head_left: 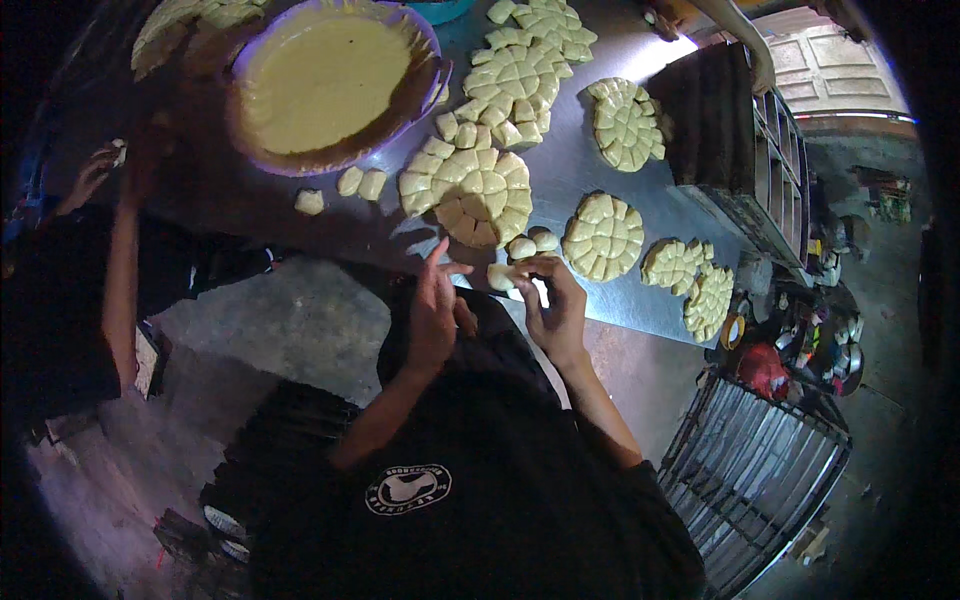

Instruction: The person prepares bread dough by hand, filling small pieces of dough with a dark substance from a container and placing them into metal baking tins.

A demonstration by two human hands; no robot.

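At the near edge of the metal table, my right hand (556,308) pinches a small pale dough piece (501,277) between thumb and fingers. To its left, my left hand (434,308) is raised with fingers stretched apart and nothing in it. Two smooth dough balls (533,244) lie on the table just beyond my right hand. Past my left hand is a dough round cut into chunks (468,190), partly in shadow. Another cut dough round (603,237) lies to the right of the balls.
A large purple-rimmed basin (436,55) holds a yellowish mass at the far left. More cut dough (520,75) spreads beyond. Dark stacked trays (715,120) stand on the right, and a metal rack (757,480) on the floor. Co-workers' arms (122,270) reach in at left and far right.
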